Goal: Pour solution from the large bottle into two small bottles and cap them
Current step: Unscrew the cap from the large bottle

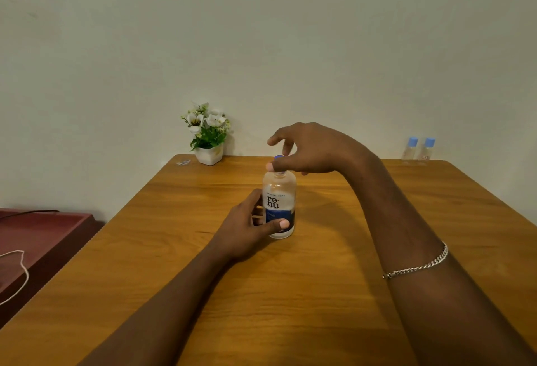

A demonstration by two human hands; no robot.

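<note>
The large bottle (279, 191), clear with a white and blue label, stands upright on the wooden table (290, 293) near its middle. My left hand (250, 229) wraps around the bottle's lower half from the left. My right hand (308, 147) comes from above and pinches the blue cap (278, 157) at the bottle's top with thumb and fingers. Two small clear bottles with light blue caps, one (409, 150) beside the other (426, 150), stand upright and capped at the table's far right corner, by the wall.
A small white pot of white flowers (207, 136) stands at the far left edge of the table against the wall. A tiny object (183, 162) lies at the far left corner. A dark red surface (37, 234) with a white cord sits lower to the left.
</note>
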